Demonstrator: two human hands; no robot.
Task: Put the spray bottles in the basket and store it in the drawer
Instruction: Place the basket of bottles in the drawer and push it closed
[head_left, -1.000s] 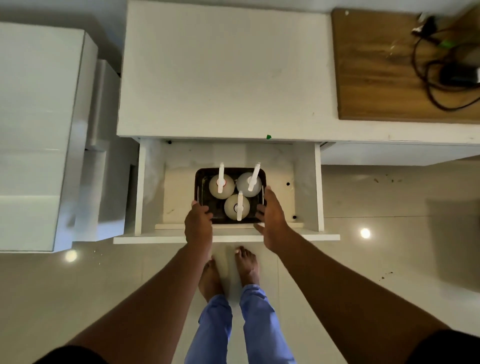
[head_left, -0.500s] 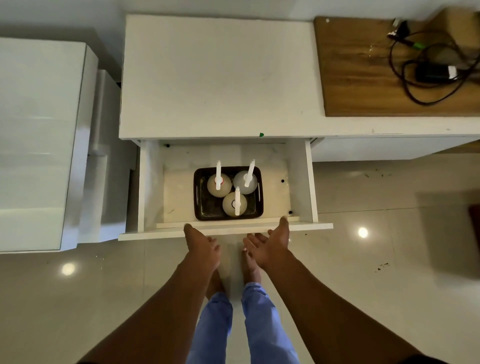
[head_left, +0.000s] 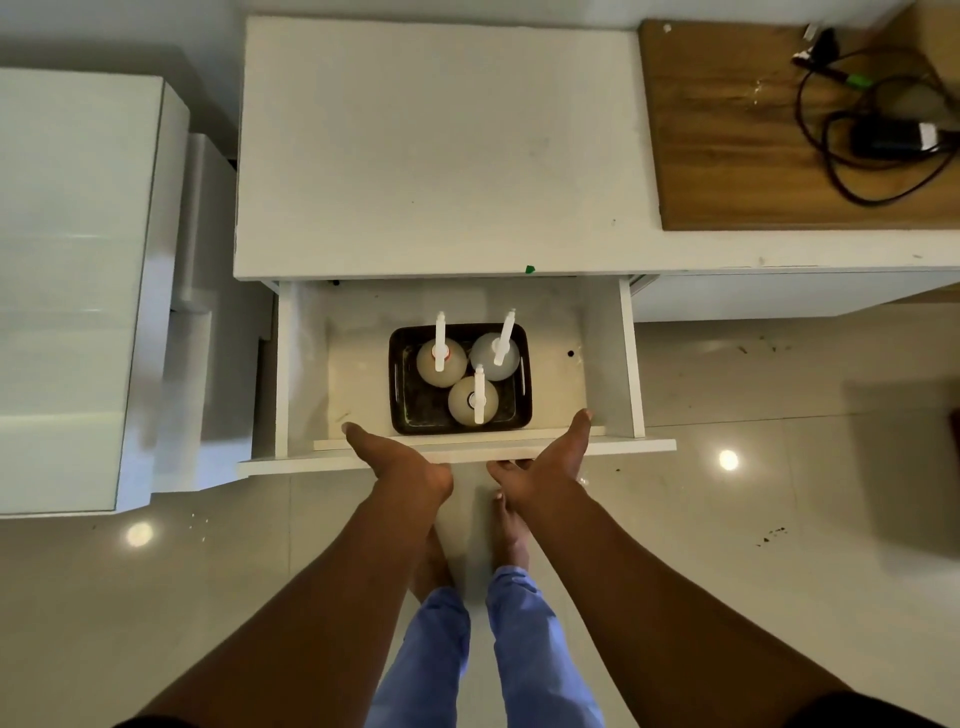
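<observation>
Nearest, left hand (head_left: 410, 467) and right hand (head_left: 545, 467) rest on the white drawer (head_left: 631, 364) front, each grip released. Beyond, the dark rectangular basket (head_left: 402, 410) holds three upright pale spray bottles (head_left: 472, 400), nozzles pointing toward the white desk (head_left: 441, 150). A hard shove could topple them.

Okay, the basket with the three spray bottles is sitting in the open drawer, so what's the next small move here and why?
Probably push the drawer front inward to shut it. The dark basket with all three spray bottles already sits inside the drawer, which is pulled fully out. Both hands are empty and open at the front panel, left hand and right hand, so closing looks like the only step left.
</observation>
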